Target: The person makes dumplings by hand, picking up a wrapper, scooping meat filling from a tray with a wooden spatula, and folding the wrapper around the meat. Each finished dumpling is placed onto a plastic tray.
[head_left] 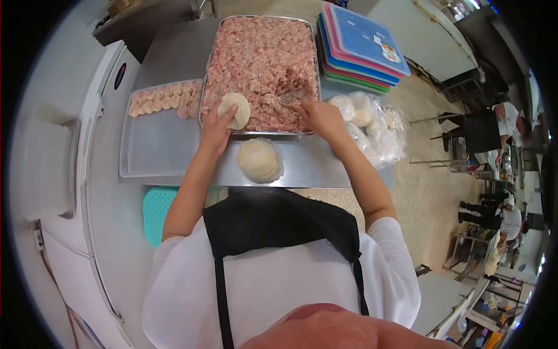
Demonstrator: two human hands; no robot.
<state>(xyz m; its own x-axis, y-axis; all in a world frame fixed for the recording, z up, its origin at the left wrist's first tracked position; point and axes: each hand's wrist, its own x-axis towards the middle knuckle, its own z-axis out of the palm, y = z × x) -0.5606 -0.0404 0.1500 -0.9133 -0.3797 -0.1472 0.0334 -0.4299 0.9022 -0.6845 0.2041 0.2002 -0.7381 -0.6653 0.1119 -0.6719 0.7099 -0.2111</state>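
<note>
A round dumpling wrapper [239, 114] lies across the fingers of my left hand [217, 129], with the thumb pressed on it at the near left corner of the meat tray. My right hand [323, 120] grips a thin scooping tool [287, 106], its tip in a hollow of the ground meat [256, 58]. The meat fills a large metal tray [318, 93]. Just in front of that tray sits a stack of wrappers [258, 160]. To the left, a shallow plastic tray [157, 148] bears rows of filled dumplings [165, 99] along its far side.
Clear plastic bags of round pale wrappers [372, 119] rest at the right of the metal table [314, 168]. Behind them stand stacked coloured lids [363, 43]. A white fridge [102, 174] borders the left side. Farther right, people [507, 125] work at other tables.
</note>
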